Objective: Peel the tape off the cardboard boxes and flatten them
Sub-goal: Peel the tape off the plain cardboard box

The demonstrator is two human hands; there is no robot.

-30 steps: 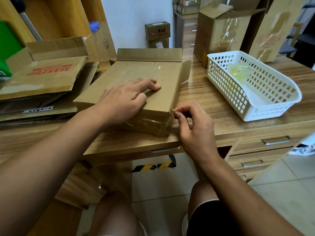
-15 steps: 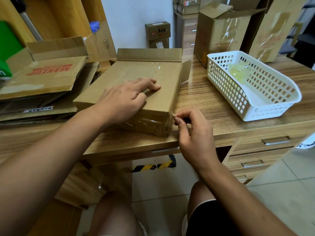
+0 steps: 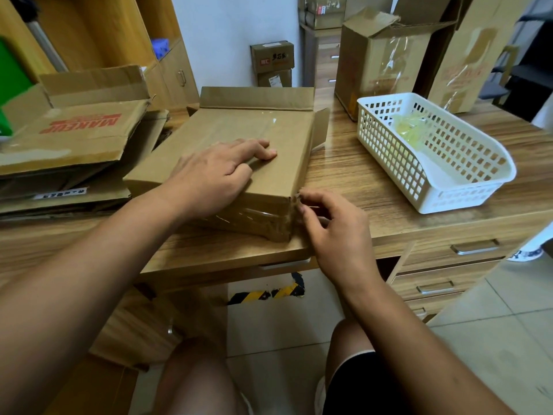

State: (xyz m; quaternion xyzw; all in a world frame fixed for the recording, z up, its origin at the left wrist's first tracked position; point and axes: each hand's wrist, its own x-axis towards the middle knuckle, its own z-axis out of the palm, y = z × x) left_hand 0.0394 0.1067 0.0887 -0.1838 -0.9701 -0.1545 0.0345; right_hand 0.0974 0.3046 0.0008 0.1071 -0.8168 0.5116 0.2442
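A flat brown cardboard box (image 3: 239, 127) lies on the wooden desk (image 3: 344, 175), its far flaps open. Clear tape (image 3: 254, 218) wraps its near end and glints along the top. My left hand (image 3: 215, 175) presses flat on the box's near top, fingers spread toward the right. My right hand (image 3: 332, 226) sits at the box's near right corner, with thumb and forefinger pinching at the tape edge there. How much tape is lifted is too small to tell.
Flattened cartons (image 3: 68, 139) are stacked at the left. A white slotted basket (image 3: 434, 181) with crumpled tape inside stands to the right. Taller opened boxes (image 3: 380, 61) stand behind it. Desk drawers (image 3: 466, 250) are below right; my knees are under the desk edge.
My right hand's fingertips have shifted slightly along the box's near right corner, working at the tape edge. The left hand and the box have stayed put.
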